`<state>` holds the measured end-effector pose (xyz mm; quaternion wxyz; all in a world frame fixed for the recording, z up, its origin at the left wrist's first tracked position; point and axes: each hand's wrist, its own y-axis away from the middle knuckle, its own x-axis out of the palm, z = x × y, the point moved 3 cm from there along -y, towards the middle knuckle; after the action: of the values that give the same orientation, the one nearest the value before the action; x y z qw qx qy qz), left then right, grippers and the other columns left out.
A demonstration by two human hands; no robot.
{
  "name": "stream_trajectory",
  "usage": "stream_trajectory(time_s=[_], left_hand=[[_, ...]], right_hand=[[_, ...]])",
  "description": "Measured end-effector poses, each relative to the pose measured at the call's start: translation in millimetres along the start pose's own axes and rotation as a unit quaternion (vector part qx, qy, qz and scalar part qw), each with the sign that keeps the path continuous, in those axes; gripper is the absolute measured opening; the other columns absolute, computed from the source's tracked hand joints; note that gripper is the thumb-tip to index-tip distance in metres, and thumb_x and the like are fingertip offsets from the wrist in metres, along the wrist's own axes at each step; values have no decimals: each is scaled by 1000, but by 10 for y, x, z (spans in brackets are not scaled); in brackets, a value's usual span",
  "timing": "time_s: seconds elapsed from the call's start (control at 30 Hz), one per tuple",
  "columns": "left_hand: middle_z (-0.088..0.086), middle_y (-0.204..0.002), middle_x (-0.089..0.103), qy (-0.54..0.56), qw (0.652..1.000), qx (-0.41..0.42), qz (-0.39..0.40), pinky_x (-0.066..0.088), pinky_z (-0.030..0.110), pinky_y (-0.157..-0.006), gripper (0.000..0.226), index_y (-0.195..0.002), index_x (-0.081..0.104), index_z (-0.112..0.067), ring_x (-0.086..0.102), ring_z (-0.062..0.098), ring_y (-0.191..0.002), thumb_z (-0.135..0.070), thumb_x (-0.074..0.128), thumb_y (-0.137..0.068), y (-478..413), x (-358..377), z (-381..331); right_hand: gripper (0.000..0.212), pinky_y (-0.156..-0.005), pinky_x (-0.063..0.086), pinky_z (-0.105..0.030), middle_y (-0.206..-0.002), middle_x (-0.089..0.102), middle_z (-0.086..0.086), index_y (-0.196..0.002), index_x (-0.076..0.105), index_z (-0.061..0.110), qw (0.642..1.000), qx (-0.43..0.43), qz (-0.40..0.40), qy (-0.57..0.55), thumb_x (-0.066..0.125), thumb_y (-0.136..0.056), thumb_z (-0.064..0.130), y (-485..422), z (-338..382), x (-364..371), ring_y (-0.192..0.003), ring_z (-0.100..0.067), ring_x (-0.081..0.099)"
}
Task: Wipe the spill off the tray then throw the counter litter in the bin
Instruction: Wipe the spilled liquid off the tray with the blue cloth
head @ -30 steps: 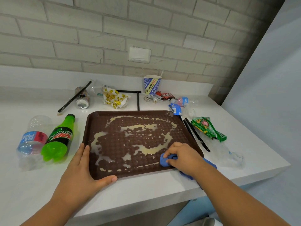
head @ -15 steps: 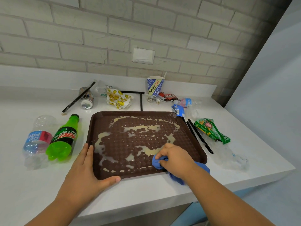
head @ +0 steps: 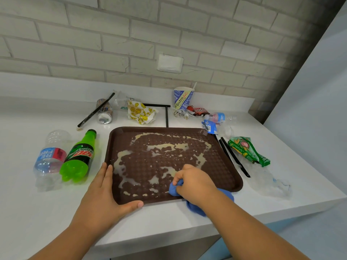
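- Head view shows the brown tray [head: 228, 177] lying flat on the white counter [head: 28, 212], close to its front edge. The pale spill [head: 165, 147] covers much of the tray's floor: the left side, the middle and the far end.
- The right hand [head: 195, 184] has its fingers curled round a bunched blue cloth [head: 173, 189], which it presses on the tray near the front rim. The strip to its right looks dry, so I judge the wiping barely begun.
- The left hand [head: 101, 196] lies flat at the near-left corner with its fingers straight and its thumb along the front rim — bracing the tray, gripping nothing.
- The litter lies uncollected on the counter:
  - the green bottle [head: 79, 158] and clear bottle [head: 49, 158] lie left of the tray
  - the can [head: 104, 113], smiley wrapper [head: 140, 112] and paper cup [head: 183, 98] are behind it
  - the green wrapper [head: 246, 150] is to its right
- No bin is in view — the whole second half of the task is left.
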<state>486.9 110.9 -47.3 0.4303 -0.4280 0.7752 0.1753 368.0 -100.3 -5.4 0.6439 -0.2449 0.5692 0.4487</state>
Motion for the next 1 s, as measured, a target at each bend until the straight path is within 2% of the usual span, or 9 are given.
stream_trajectory(time_s=[0.07, 0.2, 0.33, 0.5, 0.6, 0.73, 0.8, 0.9, 1.0], left_hand=[[-11, -157, -10, -1, 1000, 0, 0, 25, 34, -115, 142, -150, -1, -21, 9, 11, -145, -94, 48, -37, 0, -2, -2], [-11, -157, -9, -2, 1000, 0, -2, 27, 35, -115, 143, -150, -1, -22, 11, 12, -145, -95, 46, -36, 1, -4, 0], [-11, -157, -9, -1, 1000, -1, -3, 26, 35, -115, 144, -150, -1, -22, 9, 10, -145, -96, 44, -35, -3, -4, 7], [-11, -157, -10, -1, 1000, -2, 1, 26, 35, -115, 142, -150, -1, -22, 9, 11, -145, -94, 47, -37, 6, -3, 0], [-11, -157, -10, -2, 1000, -1, 1, 26, 34, -115, 142, -150, 0, -22, 10, 11, -145, -94, 48, -38, -3, -2, 1], [-12, -157, -11, -1, 1000, -1, 1, 26, 34, -115, 141, -150, 0, -22, 9, 10, -145, -92, 50, -39, 3, -1, -4], [-12, -157, -10, 3, 1000, -1, -4, 26, 34, -115, 141, -150, 2, -21, 9, 10, -145, -92, 50, -38, 4, -1, -6], [-12, -157, -9, 6, 1000, -1, -5, 28, 34, -114, 141, -150, 3, -21, 11, 10, -144, -92, 50, -37, 0, 3, 1], [-12, -157, -10, 9, 1000, -1, -3, 27, 34, -114, 141, -150, 3, -22, 11, 10, -144, -92, 51, -38, 2, 4, 1]], right_hand=[[13, -81, 51, -36, -104, 44, 5, -93, 68, 28, 999, -33, 17, -15, 59, -89, 19, -17, 95, 24, -92, -22, 55], [15, -80, 51, -35, -108, 46, 2, -96, 68, 27, 1000, -12, 8, -14, 58, -89, 18, -54, 117, -1, -94, -24, 56], [18, -80, 49, -33, -101, 43, 6, -104, 68, 24, 995, -89, 19, -35, 59, -89, 19, -22, 212, 47, -91, -20, 52], [18, -78, 49, -33, -101, 40, 6, -104, 67, 24, 998, -60, -11, -26, 58, -90, 17, -48, 210, 48, -92, -22, 54], [18, -83, 49, -35, -103, 44, 7, -105, 68, 24, 993, -105, 24, -51, 60, -90, 19, -30, 271, 79, -95, -21, 54], [18, -80, 48, -32, -110, 46, 0, -106, 67, 20, 998, -49, -11, -50, 58, -91, 17, -126, 256, 49, -97, -24, 54], [20, -82, 49, -33, -113, 45, 2, -109, 66, 21, 997, -66, -17, -34, 56, -91, 17, -128, 316, 95, -100, -24, 53], [19, -81, 49, -35, -106, 45, 4, -107, 68, 21, 992, -100, 25, -75, 59, -91, 18, -136, 340, 97, -93, -23, 54], [18, -82, 49, -34, -108, 44, 0, -106, 67, 21, 997, -53, -5, -51, 57, -92, 17, -228, 319, 55, -96, -25, 54]])
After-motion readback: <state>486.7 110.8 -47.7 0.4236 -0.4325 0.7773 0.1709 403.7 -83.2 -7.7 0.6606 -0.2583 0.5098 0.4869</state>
